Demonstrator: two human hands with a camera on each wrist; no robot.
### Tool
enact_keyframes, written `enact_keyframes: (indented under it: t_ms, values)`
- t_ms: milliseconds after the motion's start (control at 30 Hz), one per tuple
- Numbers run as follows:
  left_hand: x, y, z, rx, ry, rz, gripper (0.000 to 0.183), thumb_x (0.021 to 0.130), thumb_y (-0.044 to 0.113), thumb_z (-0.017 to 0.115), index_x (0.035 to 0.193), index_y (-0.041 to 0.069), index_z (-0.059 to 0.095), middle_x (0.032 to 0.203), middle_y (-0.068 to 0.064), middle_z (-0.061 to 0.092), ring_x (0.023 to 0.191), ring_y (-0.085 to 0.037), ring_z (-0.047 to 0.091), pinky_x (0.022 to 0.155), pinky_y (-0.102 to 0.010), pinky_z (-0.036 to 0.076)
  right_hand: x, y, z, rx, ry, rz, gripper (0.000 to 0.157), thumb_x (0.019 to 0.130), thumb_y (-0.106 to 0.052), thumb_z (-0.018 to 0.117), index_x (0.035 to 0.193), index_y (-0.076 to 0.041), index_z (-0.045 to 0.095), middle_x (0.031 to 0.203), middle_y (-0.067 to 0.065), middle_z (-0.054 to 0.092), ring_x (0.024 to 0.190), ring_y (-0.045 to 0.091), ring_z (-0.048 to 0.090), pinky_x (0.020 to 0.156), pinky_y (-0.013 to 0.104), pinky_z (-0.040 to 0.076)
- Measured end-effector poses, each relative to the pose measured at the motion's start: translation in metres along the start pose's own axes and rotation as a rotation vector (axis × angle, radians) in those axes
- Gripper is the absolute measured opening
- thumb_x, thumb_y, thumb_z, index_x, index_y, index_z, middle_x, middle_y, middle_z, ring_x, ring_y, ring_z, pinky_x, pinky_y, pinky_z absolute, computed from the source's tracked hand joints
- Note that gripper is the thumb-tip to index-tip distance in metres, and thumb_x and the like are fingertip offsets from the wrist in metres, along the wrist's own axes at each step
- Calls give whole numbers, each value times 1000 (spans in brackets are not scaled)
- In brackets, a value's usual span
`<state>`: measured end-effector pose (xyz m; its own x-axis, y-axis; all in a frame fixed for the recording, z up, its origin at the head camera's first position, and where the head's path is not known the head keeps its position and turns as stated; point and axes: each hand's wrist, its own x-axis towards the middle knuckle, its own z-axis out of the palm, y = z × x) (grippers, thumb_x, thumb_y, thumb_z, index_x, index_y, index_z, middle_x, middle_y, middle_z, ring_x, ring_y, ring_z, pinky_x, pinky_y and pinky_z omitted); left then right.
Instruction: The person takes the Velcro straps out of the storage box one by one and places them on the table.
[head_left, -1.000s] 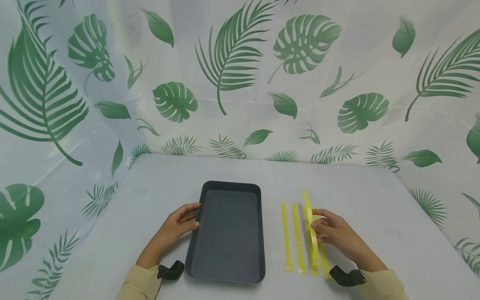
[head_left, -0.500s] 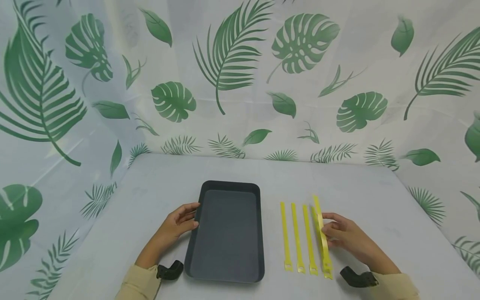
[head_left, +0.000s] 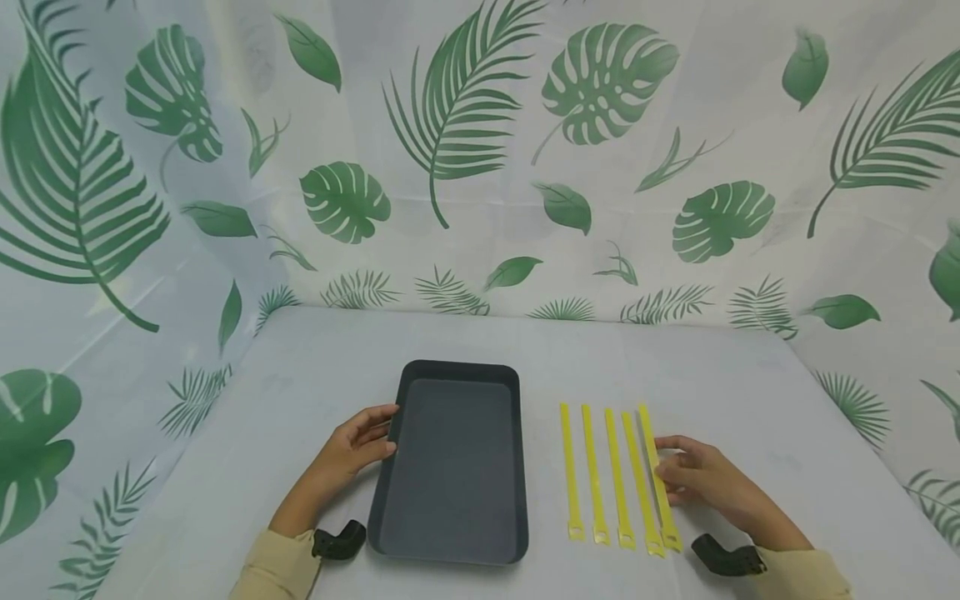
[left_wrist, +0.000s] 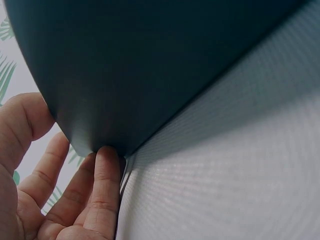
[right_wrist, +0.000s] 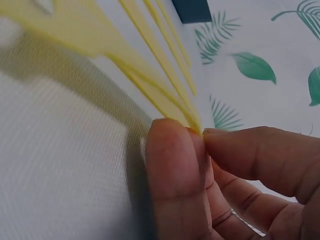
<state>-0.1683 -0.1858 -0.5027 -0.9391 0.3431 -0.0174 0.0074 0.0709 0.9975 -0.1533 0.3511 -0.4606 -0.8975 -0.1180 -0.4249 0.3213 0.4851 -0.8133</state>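
Note:
A dark grey rectangular tray [head_left: 450,475] lies on the table, its outer wall [left_wrist: 125,75] large in the left wrist view. My left hand [head_left: 352,442] touches the tray's left side with its fingertips, and the fingers [left_wrist: 105,190] rest against the wall. To the tray's right, several flat yellow cable ties lie side by side, each with a slotted head at the near end. My right hand [head_left: 697,475] pinches the rightmost yellow cable tie [head_left: 657,475] between thumb and fingertips, low beside the neighbouring tie [head_left: 637,483]. In the right wrist view, the thumb and finger meet on its edge.
The table [head_left: 322,350] has a white cover. White curtains [head_left: 480,217] with green leaf prints enclose its back and sides. A black wrist mount [head_left: 339,542] sits on the left forearm, another black wrist mount [head_left: 727,557] on the right.
My right hand has moved right and lowered the pinched cable tie from above the others to the right end of the row. The left hand and tray keep their places.

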Motion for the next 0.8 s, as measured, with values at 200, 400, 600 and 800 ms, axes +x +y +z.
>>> enact_keyframes:
  t_ms: [200,400,600,800]
  values:
    - [-1,0,-1,-11,-1,15,64,103,6,70,157,-12,42,163,-35,41,151,-53,41,104,-24,54,2,-3,6,-70,79,44,61,101,-1,70,152,16,41,98,7,74,85,21,68,72,33,64]
    - [0,-1,-1,-5,5,7,64,103,7,70,158,-11,43,163,-34,42,151,-53,41,104,-24,54,0,-5,9,-131,123,44,59,97,-1,75,147,14,47,90,7,71,77,20,68,67,30,63]
    - [1,-2,0,7,8,-4,64,102,9,71,158,-10,44,163,-33,43,151,-53,41,103,-24,54,-5,-6,8,-223,184,51,54,97,-8,79,138,13,50,86,6,70,71,19,70,65,31,61]
    - [2,-2,1,16,-3,-3,64,103,9,70,158,-9,44,163,-32,43,151,-52,41,104,-24,53,-17,-6,1,-289,270,-2,46,104,-16,72,135,12,55,91,6,72,73,20,71,65,35,60]
